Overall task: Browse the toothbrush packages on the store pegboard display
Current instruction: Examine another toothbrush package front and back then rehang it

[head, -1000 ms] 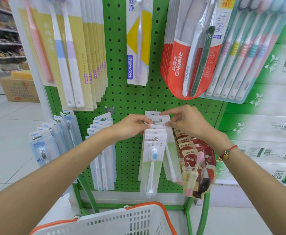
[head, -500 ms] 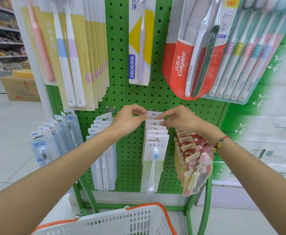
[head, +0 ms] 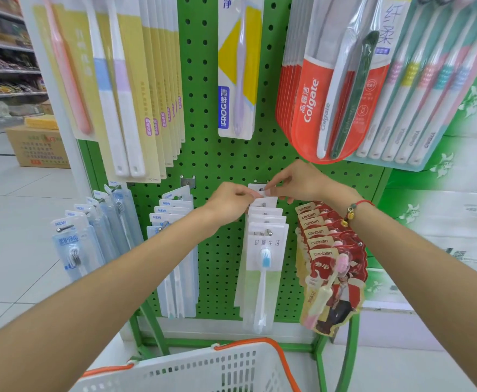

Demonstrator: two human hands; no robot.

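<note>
A green pegboard [head: 220, 165] carries rows of toothbrush packages. In its lower middle hangs a row of white and pale green packages [head: 264, 267], the front one showing a blue-headed brush. My left hand [head: 231, 203] and my right hand [head: 299, 182] both pinch the white top tab of the rearmost package [head: 261, 189] in that row, close to the board, at the hook. Red canban packages [head: 330, 267] hang just right of the row, under my right wrist. Clear packages marked NEW [head: 175, 250] hang to the left.
Above hang yellow packages [head: 135, 89], a FROG package [head: 238, 66], red Colgate packages [head: 325, 89] and a multi-brush pack [head: 418, 89]. A white basket with an orange rim [head: 203, 369] sits below my arms. Stacked tissue packs [head: 458, 216] stand at the right, a cardboard box [head: 38, 148] on the floor at the left.
Both hands have moved up and back along the hook from the front packages to the rearmost package's tab by the board. The row hangs straighter than a second ago.
</note>
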